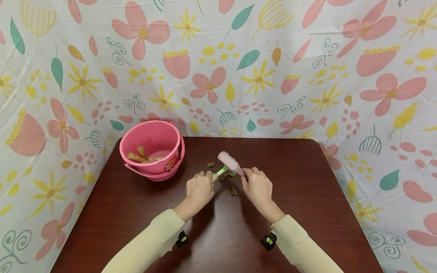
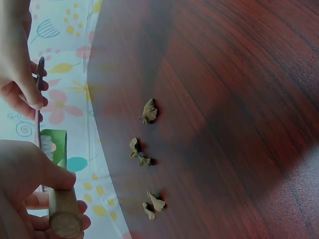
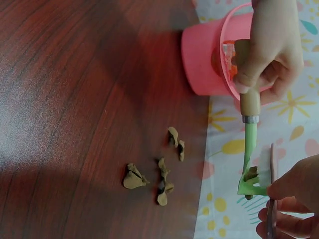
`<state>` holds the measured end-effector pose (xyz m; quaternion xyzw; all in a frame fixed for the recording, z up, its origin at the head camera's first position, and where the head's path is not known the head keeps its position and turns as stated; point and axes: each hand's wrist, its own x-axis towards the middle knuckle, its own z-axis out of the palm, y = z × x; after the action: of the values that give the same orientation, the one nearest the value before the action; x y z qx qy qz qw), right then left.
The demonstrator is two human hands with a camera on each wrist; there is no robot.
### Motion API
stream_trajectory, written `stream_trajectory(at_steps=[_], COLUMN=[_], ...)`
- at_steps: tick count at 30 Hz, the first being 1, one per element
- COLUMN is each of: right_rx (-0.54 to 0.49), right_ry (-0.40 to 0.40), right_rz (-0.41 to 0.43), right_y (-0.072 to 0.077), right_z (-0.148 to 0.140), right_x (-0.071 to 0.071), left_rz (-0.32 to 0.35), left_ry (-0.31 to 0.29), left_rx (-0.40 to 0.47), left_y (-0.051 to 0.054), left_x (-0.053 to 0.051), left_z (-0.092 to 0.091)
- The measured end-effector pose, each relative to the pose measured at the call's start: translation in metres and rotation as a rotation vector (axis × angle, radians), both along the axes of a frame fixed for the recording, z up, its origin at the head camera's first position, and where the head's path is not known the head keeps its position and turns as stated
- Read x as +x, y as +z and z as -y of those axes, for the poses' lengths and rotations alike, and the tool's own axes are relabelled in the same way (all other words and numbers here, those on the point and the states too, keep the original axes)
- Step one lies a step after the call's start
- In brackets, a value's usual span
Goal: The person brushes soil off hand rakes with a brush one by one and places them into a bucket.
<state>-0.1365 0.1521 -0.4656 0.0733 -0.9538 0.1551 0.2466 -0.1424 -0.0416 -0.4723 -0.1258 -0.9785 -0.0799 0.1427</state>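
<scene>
My left hand (image 1: pixel 199 187) grips the wooden handle of a small green hand rake (image 3: pixel 250 137). My right hand (image 1: pixel 257 185) pinches the handle of a pale pink brush (image 1: pixel 229 161). Its white bristles (image 3: pixel 264 167) face the rake's head, close against it; whether they touch is unclear. A brownish lump (image 3: pixel 251 174) sits among the rake's teeth. Both tools are held above the table. Under them lie several crumpled brown pieces (image 2: pixel 149 112), possibly dried leaves or clay bits. In the head view, one piece (image 1: pixel 233 190) lies between the hands.
On the dark wooden table (image 1: pixel 290 227), a pink bucket (image 1: pixel 150 131) stands at the back left. Wooden handles (image 1: pixel 136 157) show inside it, the tools' other ends hidden. A flowered curtain (image 1: pixel 208 49) surrounds the table's back and sides.
</scene>
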Motion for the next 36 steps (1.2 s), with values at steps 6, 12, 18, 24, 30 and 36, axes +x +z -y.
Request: stream_trajectory(at_steps=[6,12,18,24,30,36], right_rx=[0.025,0.032,0.022,0.001,-0.019,-0.038], right_ry=[-0.002,0.003,0.001,0.012,0.017,0.026], right_rz=[0.002,0.017,0.065,0.123,0.142,0.164], right_y=[0.000,-0.003,-0.004,-0.004,-0.005,-0.007], right_z=[0.001,0.001,0.003,0.004,0.003,-0.001], right_x=[0.002,0.003,0.005,0.007,0.010,0.012], left_rz=[-0.007,-0.008,-0.033,-0.022,-0.032,-0.039], left_ry=[0.003,-0.005,0.003,0.009,0.008,0.012], left_rx=[0.000,-0.005,0.009,0.012,0.002,-0.011], left_y=[0.000,-0.002,-0.004,-0.005,-0.005,-0.005], left_x=[0.000,-0.002,-0.004,-0.005,-0.005,-0.007], left_z=[-0.002,-0.003,-0.002,-0.001,0.000,0.002])
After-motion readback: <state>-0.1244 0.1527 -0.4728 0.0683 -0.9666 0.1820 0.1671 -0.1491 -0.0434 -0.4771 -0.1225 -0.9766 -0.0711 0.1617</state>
